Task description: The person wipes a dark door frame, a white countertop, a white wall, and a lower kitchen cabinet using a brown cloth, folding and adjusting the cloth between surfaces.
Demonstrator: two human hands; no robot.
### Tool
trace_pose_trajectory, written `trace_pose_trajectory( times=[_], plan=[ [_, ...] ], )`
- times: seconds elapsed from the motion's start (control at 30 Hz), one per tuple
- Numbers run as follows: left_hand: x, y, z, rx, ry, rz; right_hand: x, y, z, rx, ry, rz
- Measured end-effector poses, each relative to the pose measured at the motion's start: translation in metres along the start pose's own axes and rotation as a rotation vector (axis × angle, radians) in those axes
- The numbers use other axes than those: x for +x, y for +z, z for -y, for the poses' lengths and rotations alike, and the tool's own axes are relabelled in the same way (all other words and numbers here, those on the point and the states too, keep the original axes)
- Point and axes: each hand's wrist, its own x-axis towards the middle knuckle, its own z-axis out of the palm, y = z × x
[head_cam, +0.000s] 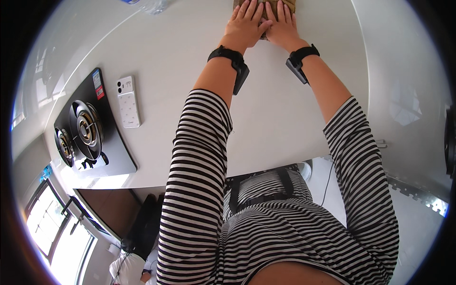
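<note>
At the top edge of the view, a brown item [292, 7] lies on the white countertop [270, 107]; it may be cloth or packaging, and its far part is cut off by the frame. Flat on it rests my left hand [245, 26], palm down with fingers spread. Beside it my right hand [283, 28] presses down on the same item, also palm down. The two thumbs meet and overlap near the item's near edge. Neither hand is curled around anything, and both wrists carry black strapped devices.
To the left sits a black two-burner gas hob [107, 131], with a white phone [129, 103] next to it. A clear plastic object [155, 6] stands at the upper left. A person in a white top [131, 267] is at the lower left, near a window [71, 245].
</note>
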Motion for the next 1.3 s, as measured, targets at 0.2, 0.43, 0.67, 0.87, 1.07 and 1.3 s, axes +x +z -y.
trace_pose_trajectory(
  times=[0.2,0.43,0.67,0.87,1.07,1.3],
  plan=[
    [-0.049,-0.045,0.045,0.244,0.081,0.111,0.024,-0.003,0.077,0.154,0.087,-0.003],
    [-0.122,-0.079,0.101,-0.121,-0.224,0.071,0.048,0.005,0.174,0.214,0.067,-0.130],
    [-0.136,-0.077,0.133,-0.064,-0.189,0.002,0.073,-0.002,0.193,0.211,-0.024,-0.157],
    [-0.113,-0.087,0.138,-0.040,-0.166,0.051,0.084,-0.002,0.186,0.229,-0.053,-0.226],
    [-0.099,-0.091,0.142,0.115,0.096,0.083,0.087,-0.007,0.177,0.146,0.002,-0.212],
    [-0.128,-0.079,0.140,0.003,-0.288,0.058,0.080,0.017,0.203,0.160,0.102,-0.149]
  ],
)
